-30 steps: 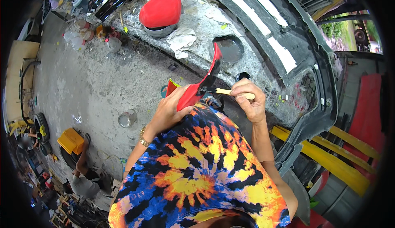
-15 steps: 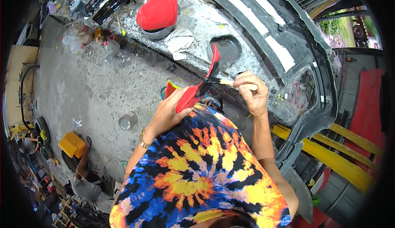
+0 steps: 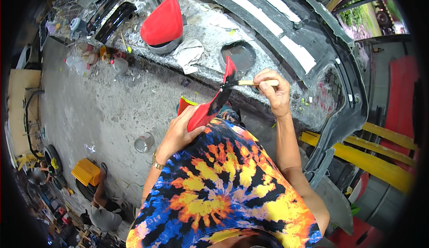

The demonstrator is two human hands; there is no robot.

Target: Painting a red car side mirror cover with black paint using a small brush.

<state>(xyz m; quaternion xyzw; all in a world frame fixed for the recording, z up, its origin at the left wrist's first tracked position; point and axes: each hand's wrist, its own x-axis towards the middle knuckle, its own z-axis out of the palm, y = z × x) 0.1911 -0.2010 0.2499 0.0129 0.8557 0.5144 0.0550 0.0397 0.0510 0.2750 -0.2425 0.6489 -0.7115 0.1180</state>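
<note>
My left hand (image 3: 181, 129) grips the lower end of a curved red part (image 3: 198, 120) that has wet-looking black on its inner face; a yellow edge shows on another side of it, behind my fingers. In my right hand (image 3: 275, 91), a wooden-handled brush (image 3: 248, 82) is pinched, its black bristles on the narrow upper stretch of the part. Just beyond the part's tip, a dark shallow tray (image 3: 237, 53) of liquid sits on a dusty bench (image 3: 210, 33). Crumpled white paper (image 3: 187, 53) lies to its left, near a red rounded panel (image 3: 161, 20) resting on a grey round object.
A large dark bumper (image 3: 330, 46) with white strips arches along the right, above yellow beams (image 3: 371, 163). On the floor (image 3: 98, 114) are a tin (image 3: 144, 143), plastic bottles (image 3: 80, 60) and a yellow crate (image 3: 86, 172); a person (image 3: 105, 216) is at lower left.
My right hand and the brush have moved upward, the bristles now higher along the part. The view has shifted slightly, with my left hand and the part appearing a little lower.
</note>
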